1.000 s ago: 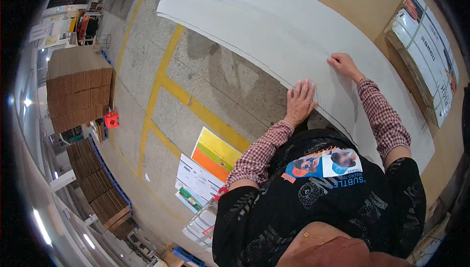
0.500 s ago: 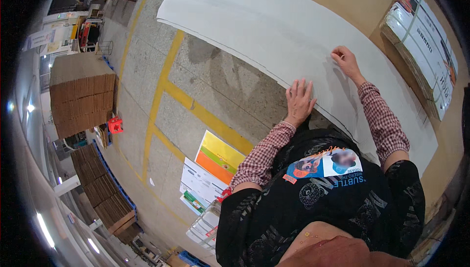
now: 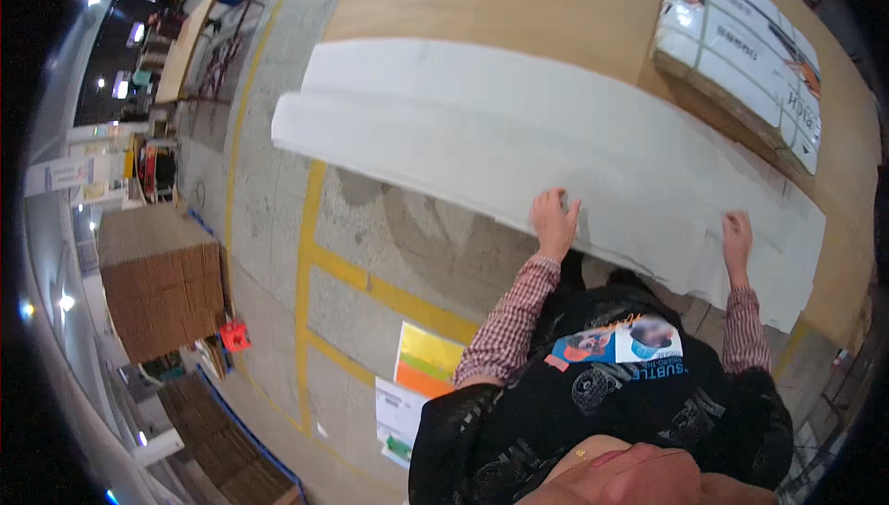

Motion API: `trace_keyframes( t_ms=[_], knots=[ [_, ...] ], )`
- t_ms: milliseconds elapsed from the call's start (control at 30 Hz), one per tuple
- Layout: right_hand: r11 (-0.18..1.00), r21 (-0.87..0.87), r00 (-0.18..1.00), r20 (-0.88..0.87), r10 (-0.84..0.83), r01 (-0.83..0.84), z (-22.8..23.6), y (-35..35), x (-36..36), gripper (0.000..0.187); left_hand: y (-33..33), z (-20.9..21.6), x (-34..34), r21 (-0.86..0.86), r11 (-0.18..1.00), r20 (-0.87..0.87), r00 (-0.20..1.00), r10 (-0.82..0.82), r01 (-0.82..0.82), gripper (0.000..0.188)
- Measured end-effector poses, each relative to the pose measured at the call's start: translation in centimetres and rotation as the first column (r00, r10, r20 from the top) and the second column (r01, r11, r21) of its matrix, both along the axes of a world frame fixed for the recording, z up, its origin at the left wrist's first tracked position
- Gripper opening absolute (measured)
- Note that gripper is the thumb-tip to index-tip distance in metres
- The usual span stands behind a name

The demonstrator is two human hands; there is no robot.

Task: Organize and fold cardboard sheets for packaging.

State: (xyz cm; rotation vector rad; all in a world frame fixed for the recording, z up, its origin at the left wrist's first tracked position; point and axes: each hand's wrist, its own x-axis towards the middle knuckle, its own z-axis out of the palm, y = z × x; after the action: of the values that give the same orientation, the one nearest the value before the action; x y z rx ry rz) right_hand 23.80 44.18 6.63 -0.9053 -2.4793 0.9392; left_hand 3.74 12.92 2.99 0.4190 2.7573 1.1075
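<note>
A long white sheet (image 3: 463,125) lies across the brown work surface, its near edge hanging toward me. Over that near edge is my left hand (image 3: 554,225), thumb and bent fingers apart, with nothing in it. My right hand (image 3: 736,244) is above the sheet's right part, its fingers loosely bent and somewhat blurred; nothing shows in them. I cannot tell whether either hand touches the sheet. Past the sheet's far edge, at the upper right, sits a strapped bundle of white printed cardboard (image 3: 736,51).
Brown board (image 3: 519,5) stretches beyond the sheet. Stacks of brown cardboard (image 3: 162,274) stand on blue pallets at the left, near a red crate (image 3: 235,336). Yellow lines (image 3: 398,299) mark the grey floor. Colourful printed sheets (image 3: 428,357) are beside my left arm.
My view has shifted, so the sheet and bundle appear elsewhere. My left hand's spread fingers have bent and lifted. My right hand has moved right and nearer to me.
</note>
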Motion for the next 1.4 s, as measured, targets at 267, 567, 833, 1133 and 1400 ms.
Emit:
trace_keyframes(
  t_ms=[267,567,833,1133,1400],
  knots=[
    [0.810,0.171,0.818,0.035,-0.574,0.561,-4.8,6.5,23.1,0.009,-1.1,-0.9,0.8,-0.088,0.996,0.051,0.999,0.001,0.003,0.036],
    [0.814,0.233,0.818,0.108,-0.565,0.532,-7.6,9.9,27.6,0.008,0.9,-1.7,-0.1,-0.314,0.937,-0.152,0.982,0.110,-0.153,0.036],
    [0.928,0.157,0.910,0.195,-0.365,0.339,-6.9,10.4,27.0,0.013,-2.0,-3.2,-4.4,-0.119,0.975,0.266,0.940,0.212,-0.186,0.043],
    [0.960,0.073,0.905,0.320,-0.280,0.271,-7.0,11.2,28.4,0.026,-4.2,-3.8,-1.0,0.616,0.680,0.787,0.353,-0.506,-0.397,0.071],
    [0.945,0.015,0.842,0.449,-0.299,0.327,-4.7,12.0,26.7,0.029,-0.6,-5.2,9.6,0.563,0.093,0.681,0.397,-0.615,-0.821,0.099]
  ],
)
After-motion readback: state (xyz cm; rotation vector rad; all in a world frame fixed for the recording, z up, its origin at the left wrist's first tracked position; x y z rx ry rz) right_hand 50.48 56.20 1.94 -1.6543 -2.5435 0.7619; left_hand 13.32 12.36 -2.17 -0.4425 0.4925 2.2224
